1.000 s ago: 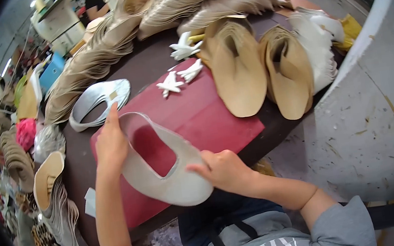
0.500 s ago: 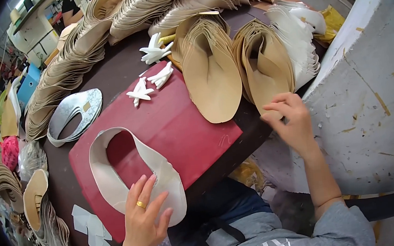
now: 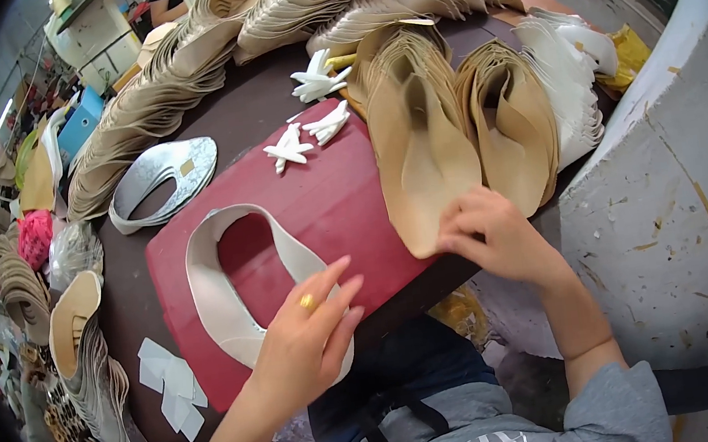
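Note:
My left hand [image 3: 310, 328] hovers over or rests on the near end of a cream ring-shaped shoe upper [image 3: 207, 283], fingers spread; contact cannot be made out. This upper lies on a red mat [image 3: 350, 186]. My right hand [image 3: 493, 235] is closed at the near tip of a tan shoe upper [image 3: 429, 181], thumb and fingers pinching its edge. That upper lies on top of a stack of like pieces, its tip drawn out toward me. Just to its right stands another stack of tan uppers [image 3: 522, 147].
White strips in small bunches [image 3: 288, 148] lie on the mat's far part. A pale patterned ring-shaped stack [image 3: 134, 190] is at the left, with white cut pieces [image 3: 171, 385] nearer me. Long rows of overlapping uppers [image 3: 170, 89] line the far edge. A white wall [image 3: 666, 244] rises at right.
My right hand has moved left from the right tan stack to the left one, and the top tan upper has slid toward me. My left hand stays by the cream upper. The view has shifted.

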The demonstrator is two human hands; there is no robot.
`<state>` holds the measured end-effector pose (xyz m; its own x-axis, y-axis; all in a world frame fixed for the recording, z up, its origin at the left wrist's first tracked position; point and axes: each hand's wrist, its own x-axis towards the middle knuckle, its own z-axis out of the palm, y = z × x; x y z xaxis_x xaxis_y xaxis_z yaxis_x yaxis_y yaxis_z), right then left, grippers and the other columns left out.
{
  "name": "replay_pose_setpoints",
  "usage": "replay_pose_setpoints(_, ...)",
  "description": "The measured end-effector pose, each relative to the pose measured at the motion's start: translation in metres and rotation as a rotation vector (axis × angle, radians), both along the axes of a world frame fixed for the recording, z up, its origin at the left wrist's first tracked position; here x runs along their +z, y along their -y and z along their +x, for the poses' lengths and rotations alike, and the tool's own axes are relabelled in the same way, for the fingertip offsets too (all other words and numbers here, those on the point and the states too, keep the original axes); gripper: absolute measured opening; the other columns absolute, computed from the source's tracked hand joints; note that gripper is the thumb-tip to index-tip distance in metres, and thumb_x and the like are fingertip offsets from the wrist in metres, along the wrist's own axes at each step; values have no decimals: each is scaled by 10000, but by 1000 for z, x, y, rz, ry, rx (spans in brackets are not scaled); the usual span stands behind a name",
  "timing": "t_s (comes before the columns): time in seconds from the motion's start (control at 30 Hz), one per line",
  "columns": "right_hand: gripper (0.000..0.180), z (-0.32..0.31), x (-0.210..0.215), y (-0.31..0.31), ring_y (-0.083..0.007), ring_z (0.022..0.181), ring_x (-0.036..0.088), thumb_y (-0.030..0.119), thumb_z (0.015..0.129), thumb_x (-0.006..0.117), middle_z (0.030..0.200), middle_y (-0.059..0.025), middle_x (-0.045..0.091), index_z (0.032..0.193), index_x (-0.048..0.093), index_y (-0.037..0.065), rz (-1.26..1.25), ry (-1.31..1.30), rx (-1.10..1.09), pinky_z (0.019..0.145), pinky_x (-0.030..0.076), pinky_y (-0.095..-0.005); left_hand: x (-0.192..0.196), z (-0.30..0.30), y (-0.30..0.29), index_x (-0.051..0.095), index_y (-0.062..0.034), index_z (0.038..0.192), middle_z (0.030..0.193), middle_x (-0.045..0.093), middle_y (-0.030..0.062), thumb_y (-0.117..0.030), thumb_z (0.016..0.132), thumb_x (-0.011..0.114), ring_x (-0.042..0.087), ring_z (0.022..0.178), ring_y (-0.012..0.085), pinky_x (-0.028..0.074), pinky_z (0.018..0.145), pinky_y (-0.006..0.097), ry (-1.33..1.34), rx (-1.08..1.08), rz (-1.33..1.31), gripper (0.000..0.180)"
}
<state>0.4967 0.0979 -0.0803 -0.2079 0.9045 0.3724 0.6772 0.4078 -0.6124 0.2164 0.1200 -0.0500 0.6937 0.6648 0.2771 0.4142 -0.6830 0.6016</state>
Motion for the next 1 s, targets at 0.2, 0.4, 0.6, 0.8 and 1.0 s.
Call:
replay_pose_setpoints(0.2,105,-38,8,-12,-170,745,562,92,809,677,825,-37,639,890,675,25,387,60,-771,648,451,-270,-24,68,-67,565,26,914,891,669,196,-311,881,594,627,774,383,510,712,438,-112,288,44,340)
replay_pose_setpoints(0.4,262,-60,40,-39,-96,592,519,110,857,666,735,-31,632,1096,672,2,289,-30,-719,548,422,-226,-11,42,-87,592,30,940,759,653,163,-107,848,527,580,621,272,459,588,392,413,457,-115,177)
replay_pose_setpoints(0.6,344,-143,26,-67,-68,615,512,67,850,689,752,-32,623,1161,609,-57,-98,-635,-156,551,405,-163,-17,-63,-21,555,14,1068,951,647,83,-137,943,545,548,742,116,437,660,237,838,734,-110,196)
replay_pose_setpoints(0.8,345,-190,-6,-44,-65,626,539,7,816,697,789,-49,638,1130,579,-73,-400,-253,-56,558,440,-165,-67,-132,35,545,21,1097,998,636,125,-8,882,610,607,763,100,498,644,196,889,773,-642,227)
replay_pose_setpoints(1.0,355,-191,-38,-26,-81,646,580,-44,789,688,827,-85,649,1119,555,-54,-650,-479,157,582,489,-172,-81,-150,39,519,28,1121,900,648,120,77,802,662,618,682,108,496,564,173,756,789,-672,353)
